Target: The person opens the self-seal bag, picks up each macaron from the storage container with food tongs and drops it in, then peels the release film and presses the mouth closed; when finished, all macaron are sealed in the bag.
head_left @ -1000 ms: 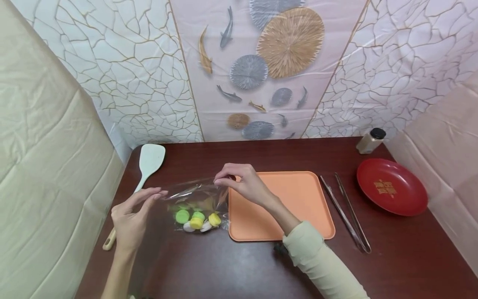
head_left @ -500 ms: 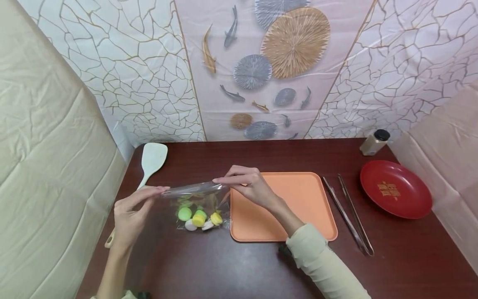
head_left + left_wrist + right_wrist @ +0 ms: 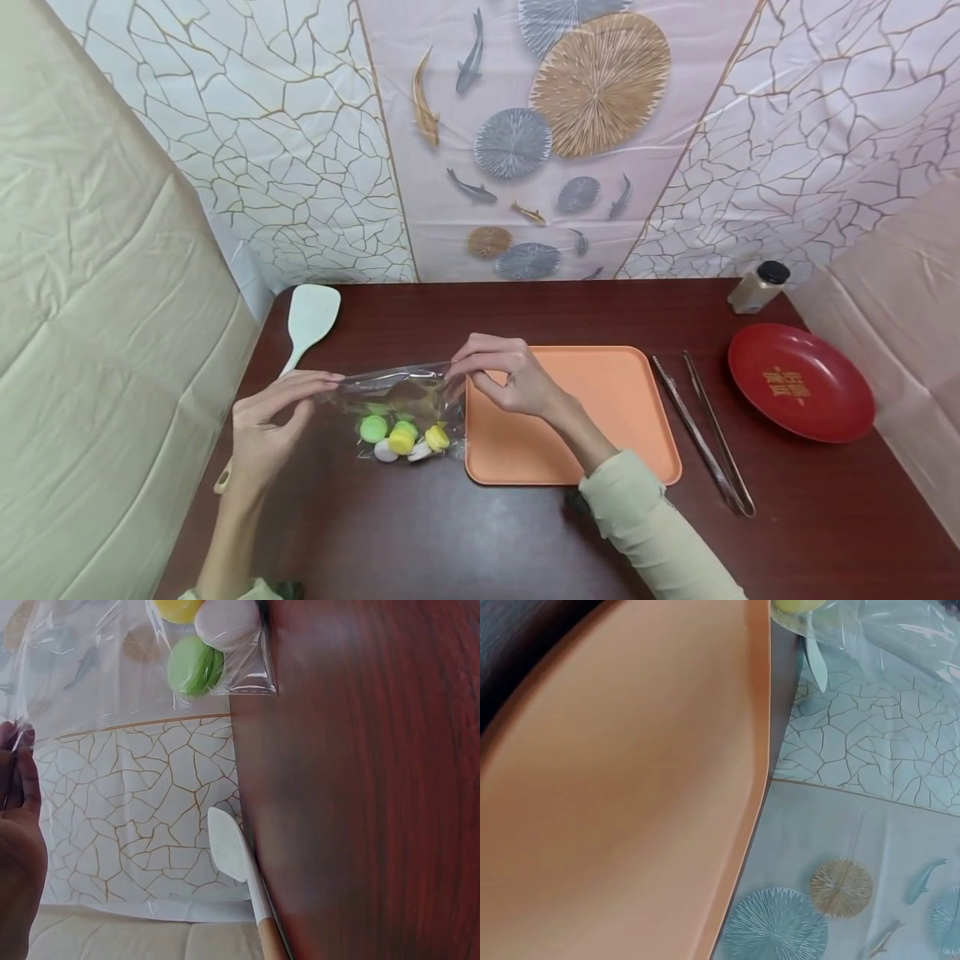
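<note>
A clear plastic bag (image 3: 401, 385) stands on the dark table, its upper edge stretched between both hands. Green macarons (image 3: 372, 429), yellow macarons (image 3: 401, 440) and pale macarons (image 3: 386, 451) lie in its lower part. My left hand (image 3: 262, 425) pinches the left upper corner between thumb and fingers; the left wrist view shows those fingertips on the film, with a green macaron (image 3: 189, 666) low in the bag. My right hand (image 3: 510, 375) pinches the right upper corner, over the edge of an orange tray (image 3: 592, 408). The right wrist view shows part of the bag (image 3: 900, 637), but not the right hand.
Left of the bag lies a pale spatula (image 3: 311, 317), its handle partly behind the left hand. Metal tongs (image 3: 705, 433) lie right of the tray. Farther right are a red plate (image 3: 802, 383) and, near the wall, a black-capped jar (image 3: 759, 287).
The bag's upper edge was drawn into a tight strip half a second ago and now hangs looser. My right fingers have bent down over its corner. The head view has shifted slightly.
</note>
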`<action>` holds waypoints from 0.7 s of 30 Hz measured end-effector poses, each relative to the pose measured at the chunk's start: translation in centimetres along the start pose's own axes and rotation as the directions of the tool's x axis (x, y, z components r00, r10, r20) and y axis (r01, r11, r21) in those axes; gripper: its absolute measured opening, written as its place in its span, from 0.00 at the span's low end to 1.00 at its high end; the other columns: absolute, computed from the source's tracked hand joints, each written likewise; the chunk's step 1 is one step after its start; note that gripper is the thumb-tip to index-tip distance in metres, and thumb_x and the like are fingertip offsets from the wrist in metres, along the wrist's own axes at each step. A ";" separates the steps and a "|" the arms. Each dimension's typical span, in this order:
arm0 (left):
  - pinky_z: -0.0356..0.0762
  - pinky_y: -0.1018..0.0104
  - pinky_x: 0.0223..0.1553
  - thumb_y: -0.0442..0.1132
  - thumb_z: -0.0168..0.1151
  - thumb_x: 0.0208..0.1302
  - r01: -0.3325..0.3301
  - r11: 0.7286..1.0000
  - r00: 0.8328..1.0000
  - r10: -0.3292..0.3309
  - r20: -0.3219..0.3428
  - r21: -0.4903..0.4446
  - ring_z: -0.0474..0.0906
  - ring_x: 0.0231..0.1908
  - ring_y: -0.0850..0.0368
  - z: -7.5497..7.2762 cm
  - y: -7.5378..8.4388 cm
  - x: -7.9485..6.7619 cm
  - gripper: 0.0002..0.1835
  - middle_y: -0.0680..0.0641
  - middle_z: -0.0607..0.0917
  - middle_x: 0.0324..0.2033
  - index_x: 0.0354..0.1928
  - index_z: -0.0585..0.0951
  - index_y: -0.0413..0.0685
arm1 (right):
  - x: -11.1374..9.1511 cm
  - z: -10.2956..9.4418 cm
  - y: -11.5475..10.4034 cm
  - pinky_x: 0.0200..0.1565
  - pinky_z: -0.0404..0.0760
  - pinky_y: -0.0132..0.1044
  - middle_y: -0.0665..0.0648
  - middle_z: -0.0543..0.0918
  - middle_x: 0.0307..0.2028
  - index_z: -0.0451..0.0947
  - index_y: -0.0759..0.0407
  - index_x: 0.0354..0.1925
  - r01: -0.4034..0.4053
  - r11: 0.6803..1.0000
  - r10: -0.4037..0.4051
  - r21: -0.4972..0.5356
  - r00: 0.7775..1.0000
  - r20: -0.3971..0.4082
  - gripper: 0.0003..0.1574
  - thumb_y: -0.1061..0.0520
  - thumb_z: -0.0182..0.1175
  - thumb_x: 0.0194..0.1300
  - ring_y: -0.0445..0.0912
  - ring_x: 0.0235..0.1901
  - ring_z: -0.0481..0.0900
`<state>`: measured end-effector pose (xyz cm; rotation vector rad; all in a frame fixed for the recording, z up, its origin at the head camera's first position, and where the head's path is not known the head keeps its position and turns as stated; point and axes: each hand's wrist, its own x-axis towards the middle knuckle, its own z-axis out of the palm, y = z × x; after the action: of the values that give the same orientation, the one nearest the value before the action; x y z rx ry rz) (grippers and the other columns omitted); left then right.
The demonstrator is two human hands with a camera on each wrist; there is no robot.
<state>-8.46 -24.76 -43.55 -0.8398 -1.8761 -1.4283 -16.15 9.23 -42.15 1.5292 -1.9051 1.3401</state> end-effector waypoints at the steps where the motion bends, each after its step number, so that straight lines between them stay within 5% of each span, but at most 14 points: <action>1: 0.82 0.71 0.58 0.09 0.55 0.56 -0.013 1.000 1.000 0.013 0.000 0.007 0.90 0.52 0.58 0.0 0.1 0.1 0.18 0.36 0.94 0.43 0.42 0.90 0.25 | 0.0 -0.1 -0.1 0.46 0.87 0.40 0.55 0.91 0.39 0.92 0.61 0.41 0.006 1.000 -0.006 -0.007 1.000 0.001 0.23 0.77 0.56 0.63 0.47 0.41 0.88; 4: 0.82 0.70 0.59 0.12 0.60 0.54 -0.021 1.000 1.000 0.022 -0.004 0.022 0.90 0.52 0.58 0.2 0.3 0.1 0.16 0.35 0.94 0.42 0.43 0.89 0.25 | 0.0 -0.1 -0.3 0.45 0.86 0.40 0.56 0.91 0.39 0.92 0.61 0.40 0.033 0.999 -0.032 -0.019 0.999 0.004 0.23 0.76 0.54 0.62 0.47 0.40 0.87; 9: 0.83 0.72 0.55 0.09 0.74 0.46 0.084 0.995 0.996 -0.082 -0.038 0.054 0.89 0.47 0.59 1.0 0.7 -0.2 0.20 0.36 0.92 0.40 0.43 0.89 0.29 | 0.0 -0.3 -0.5 0.42 0.84 0.40 0.58 0.91 0.39 0.91 0.63 0.39 0.078 0.997 -0.078 -0.030 0.997 0.009 0.21 0.77 0.54 0.60 0.47 0.38 0.85; 13: 0.81 0.78 0.46 0.05 0.75 0.40 0.142 0.985 0.988 -0.136 -0.070 0.101 0.85 0.41 0.66 1.9 0.9 -0.2 0.24 0.36 0.88 0.36 0.41 0.85 0.27 | -0.1 -0.3 -0.5 0.41 0.83 0.40 0.59 0.90 0.39 0.89 0.65 0.37 0.112 0.993 -0.112 -0.044 0.994 0.011 0.21 0.78 0.53 0.57 0.48 0.36 0.84; 18: 0.78 0.82 0.46 0.08 0.74 0.47 0.130 0.967 0.991 -0.120 -0.060 0.218 0.83 0.41 0.71 2.4 0.9 0.1 0.22 0.39 0.88 0.35 0.44 0.86 0.30 | -0.1 -0.4 -0.7 0.41 0.82 0.40 0.59 0.91 0.39 0.89 0.65 0.35 0.128 0.989 -0.128 -0.077 0.992 0.007 0.21 0.78 0.52 0.56 0.49 0.35 0.83; 21: 0.76 0.83 0.48 0.18 0.74 0.59 0.094 0.950 0.996 -0.091 -0.023 0.299 0.82 0.41 0.66 2.5 1.1 0.4 0.11 0.41 0.87 0.36 0.42 0.89 0.34 | -0.2 -0.5 -0.9 0.41 0.82 0.40 0.58 0.91 0.38 0.88 0.64 0.33 0.125 0.989 -0.124 -0.084 0.992 0.011 0.20 0.78 0.52 0.56 0.49 0.35 0.83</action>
<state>-8.13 -22.09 -43.15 -0.6028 -2.0814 -1.1556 -15.45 9.80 -41.68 1.5834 -1.8133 1.1880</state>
